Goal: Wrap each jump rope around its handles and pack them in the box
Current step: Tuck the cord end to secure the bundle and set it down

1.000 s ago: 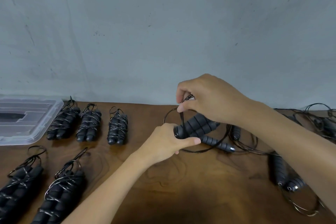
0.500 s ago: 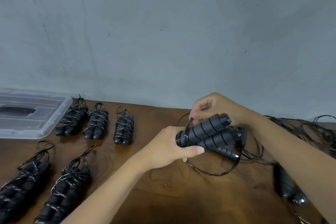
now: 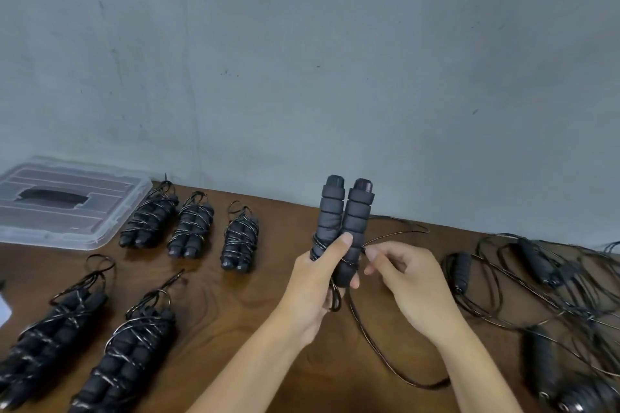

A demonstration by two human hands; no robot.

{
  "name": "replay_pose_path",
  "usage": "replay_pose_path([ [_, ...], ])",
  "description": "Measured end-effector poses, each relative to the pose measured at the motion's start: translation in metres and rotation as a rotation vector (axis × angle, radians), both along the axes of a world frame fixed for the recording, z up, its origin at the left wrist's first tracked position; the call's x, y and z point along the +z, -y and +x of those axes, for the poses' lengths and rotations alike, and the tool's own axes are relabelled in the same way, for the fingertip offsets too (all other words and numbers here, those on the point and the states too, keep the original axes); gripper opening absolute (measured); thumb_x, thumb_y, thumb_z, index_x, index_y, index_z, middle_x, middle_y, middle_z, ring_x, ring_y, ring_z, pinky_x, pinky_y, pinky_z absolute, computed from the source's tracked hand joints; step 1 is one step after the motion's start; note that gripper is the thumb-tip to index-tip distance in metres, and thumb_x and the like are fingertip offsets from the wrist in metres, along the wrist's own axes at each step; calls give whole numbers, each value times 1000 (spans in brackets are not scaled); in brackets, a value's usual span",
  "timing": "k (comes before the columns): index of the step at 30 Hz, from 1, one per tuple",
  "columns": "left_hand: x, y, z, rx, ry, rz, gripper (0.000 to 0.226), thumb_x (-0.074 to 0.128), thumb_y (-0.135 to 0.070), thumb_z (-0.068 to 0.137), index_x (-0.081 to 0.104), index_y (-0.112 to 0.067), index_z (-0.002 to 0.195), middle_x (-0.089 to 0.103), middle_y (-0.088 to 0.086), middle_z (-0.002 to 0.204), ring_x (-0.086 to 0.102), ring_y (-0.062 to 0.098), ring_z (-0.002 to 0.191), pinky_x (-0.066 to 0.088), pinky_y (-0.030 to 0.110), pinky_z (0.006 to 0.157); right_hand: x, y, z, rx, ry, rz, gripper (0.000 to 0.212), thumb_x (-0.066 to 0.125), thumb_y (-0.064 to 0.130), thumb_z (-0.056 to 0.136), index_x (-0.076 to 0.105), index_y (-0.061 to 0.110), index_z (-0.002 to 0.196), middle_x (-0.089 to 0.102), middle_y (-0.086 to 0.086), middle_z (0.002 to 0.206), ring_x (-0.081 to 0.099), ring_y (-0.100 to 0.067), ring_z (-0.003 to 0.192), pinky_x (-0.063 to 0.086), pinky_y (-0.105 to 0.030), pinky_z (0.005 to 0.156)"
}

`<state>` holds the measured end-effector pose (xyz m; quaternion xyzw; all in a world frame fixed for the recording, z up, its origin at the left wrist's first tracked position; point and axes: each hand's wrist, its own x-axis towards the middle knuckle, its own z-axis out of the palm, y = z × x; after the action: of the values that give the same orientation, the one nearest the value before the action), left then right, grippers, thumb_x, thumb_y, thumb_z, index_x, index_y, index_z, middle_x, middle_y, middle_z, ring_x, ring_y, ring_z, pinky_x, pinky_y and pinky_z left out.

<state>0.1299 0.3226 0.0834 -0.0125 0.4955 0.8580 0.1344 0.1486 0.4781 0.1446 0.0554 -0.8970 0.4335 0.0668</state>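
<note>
1. The pair of black foam handles [image 3: 344, 228] stands upright side by side above the wooden table [image 3: 261, 305], ribbed grips touching along their length, capped ends up
2. The left hand [image 3: 318, 282] grips the lower part of the pair: the thumb lies across the front of the handles and the other fingers curl round behind, their tips showing at the right of the bottom end
3. A few turns of thin black cord [image 3: 385, 355] cross the handles just at the thumb; below the hand the cord hangs in a small loop and then runs down in a long curve that lies on the table near the person's right forearm
4. The right hand [image 3: 402, 275] sits just beside the handles, on their right, its thumb and forefinger pinching the cord close to the handle; the remaining fingers are loosely curled and hold nothing else
5. From that pinch a strand runs away to the right toward the far table edge
6. Three wrapped bundles [image 3: 191, 225] lie in a row to the left, near the wall; two more wrapped bundles [image 3: 84, 345] lie nearer the person at lower left
7. A clear plastic box [image 3: 67, 201] with its lid on rests at the far left of the table, just beside the row
8. A tangle of unwrapped ropes [image 3: 543, 282] with loose handles covers the right side of the table, apart from the hands
</note>
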Motion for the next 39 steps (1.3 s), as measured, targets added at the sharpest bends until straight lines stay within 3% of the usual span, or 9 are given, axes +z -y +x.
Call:
replay_pose_path([
  [8,-4,-7,10,86,165,25,39,71,-49,94,68,-12,107,61,15,72,35,9,39,26,19,37,-11,6,25,-80,-44,120,34,64,15,98,66,49,98,74,24,89,63,12,97,42,-2,84],
  [12,-4,-8,9,212,131,-129,31,72,-42,96,70,-11,98,62,17,72,40,9,37,30,18,38,-14,5,31,-144,-60,260,26,64,20,99,72,31,121,74,20,106,62,7,105,37,-3,87],
  [15,-10,-4,7,295,46,-271,34,75,-38,94,71,-4,96,64,14,70,57,12,50,45,18,54,-12,4,33,-182,-75,314,27,66,23,98,71,27,124,72,16,116,59,5,106,40,-10,92],
  [19,-19,3,4,321,-116,-623,32,75,-47,91,69,-17,83,69,-1,63,64,10,55,48,23,58,-6,3,35,-200,-42,342,23,69,20,96,74,22,118,72,10,111,61,0,102,45,-15,89],
  [23,-24,12,2,332,-285,-965,32,72,-61,87,65,-30,85,69,-5,68,64,7,63,46,23,55,4,1,38,-177,17,350,19,67,17,95,71,31,108,64,22,95,56,10,84,39,3,73],
  [27,-27,28,-4,187,-273,-1048,60,69,-85,69,64,-35,102,71,-10,83,65,5,76,56,28,67,20,-8,40,-165,24,296,20,68,21,95,71,33,112,65,24,100,54,15,90,38,2,75],
  [30,-27,27,-4,133,-282,-1131,64,71,-85,67,62,-36,107,70,-11,86,66,8,79,60,34,73,30,-4,40,-103,36,298,19,64,27,99,70,36,115,66,25,108,59,7,94,42,-6,84],
  [33,-25,22,-2,71,-286,-1189,61,73,-82,69,62,-35,105,69,-11,86,66,11,80,59,34,71,36,5,35,-57,41,348,19,58,26,102,70,37,112,62,24,89,54,6,74,39,-7,73],
  [39,-19,18,1,-38,-322,-1294,59,71,-84,71,59,-34,101,66,-10,83,66,16,80,47,31,59,50,10,18,31,71,368,16,58,25,102,73,29,106,58,20,75,55,3,70,38,-11,66],
])
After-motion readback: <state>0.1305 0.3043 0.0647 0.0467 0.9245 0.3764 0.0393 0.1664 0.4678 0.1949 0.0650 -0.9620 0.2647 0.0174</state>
